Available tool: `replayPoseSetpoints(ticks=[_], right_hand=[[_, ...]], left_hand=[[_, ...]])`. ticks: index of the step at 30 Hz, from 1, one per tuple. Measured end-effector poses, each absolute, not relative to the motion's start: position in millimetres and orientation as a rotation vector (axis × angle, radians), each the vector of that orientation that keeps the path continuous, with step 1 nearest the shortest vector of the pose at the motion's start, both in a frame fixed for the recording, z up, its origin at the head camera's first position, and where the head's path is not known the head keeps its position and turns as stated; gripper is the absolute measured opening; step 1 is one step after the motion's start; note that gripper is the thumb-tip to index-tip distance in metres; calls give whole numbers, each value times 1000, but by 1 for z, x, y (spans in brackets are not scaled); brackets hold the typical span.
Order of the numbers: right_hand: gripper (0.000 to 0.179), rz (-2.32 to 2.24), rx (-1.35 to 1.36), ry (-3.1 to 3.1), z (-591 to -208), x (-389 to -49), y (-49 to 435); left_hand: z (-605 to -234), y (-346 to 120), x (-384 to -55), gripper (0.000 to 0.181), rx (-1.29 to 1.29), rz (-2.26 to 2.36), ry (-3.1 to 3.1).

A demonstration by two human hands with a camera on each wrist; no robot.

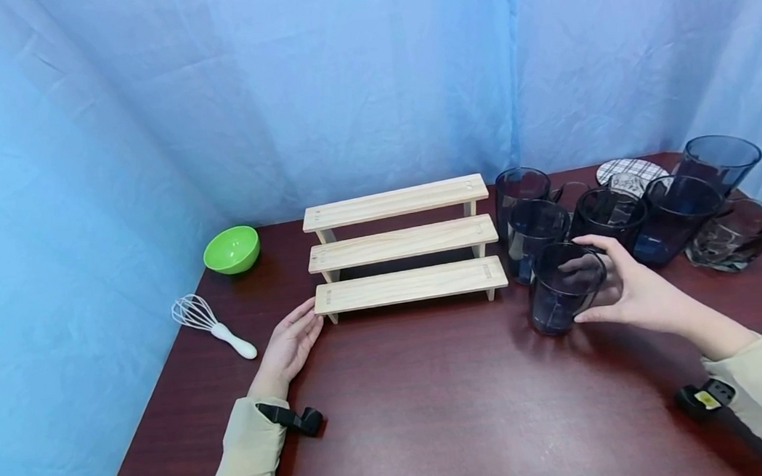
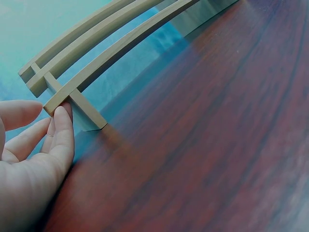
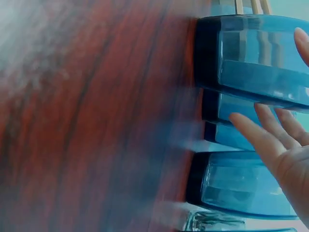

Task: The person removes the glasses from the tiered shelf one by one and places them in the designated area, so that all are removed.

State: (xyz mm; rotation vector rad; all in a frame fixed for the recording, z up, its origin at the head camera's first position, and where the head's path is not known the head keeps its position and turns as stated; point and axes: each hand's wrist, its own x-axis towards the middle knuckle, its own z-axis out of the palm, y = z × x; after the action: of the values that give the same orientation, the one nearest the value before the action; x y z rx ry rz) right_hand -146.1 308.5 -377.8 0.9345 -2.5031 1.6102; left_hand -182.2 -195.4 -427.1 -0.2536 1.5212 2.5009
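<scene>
A light wooden three-step rack (image 1: 410, 286) stands at the middle of the table. My left hand (image 1: 291, 345) is at the left end of its lowest step, with the fingertips (image 2: 62, 115) beneath the board and the thumb by its end. To the rack's right, a dark tinted glass cup (image 1: 558, 296) stands upright in front of the other glassware. My right hand (image 1: 626, 288) holds this cup from its right side, fingers and thumb spread around it. The right wrist view shows the thumb (image 3: 301, 44) over the cup (image 3: 260, 63) and the other fingers along its far side.
Close behind the held cup are several dark cups (image 1: 537, 228), a tall blue-tinted glass (image 1: 720, 159), a clear glass dish (image 1: 735, 238) and a checked round coaster (image 1: 632, 170). At left lie a green bowl (image 1: 232, 250) and a white whisk (image 1: 212, 325). Blue cloth (image 1: 345, 87) hangs behind.
</scene>
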Motion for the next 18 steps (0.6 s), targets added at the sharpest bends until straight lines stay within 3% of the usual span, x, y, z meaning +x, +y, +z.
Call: replayPoseSetpoints(ticks=[11,18], right_hand=[[92,1439,812,-2402,-345,-138,314],[78,1247,568,-2412,-316,-134,285]], left_hand=[[-412,-203,-184,48,-293,2365,1680],[-396,-203,-184,44,-210,2043,2149]])
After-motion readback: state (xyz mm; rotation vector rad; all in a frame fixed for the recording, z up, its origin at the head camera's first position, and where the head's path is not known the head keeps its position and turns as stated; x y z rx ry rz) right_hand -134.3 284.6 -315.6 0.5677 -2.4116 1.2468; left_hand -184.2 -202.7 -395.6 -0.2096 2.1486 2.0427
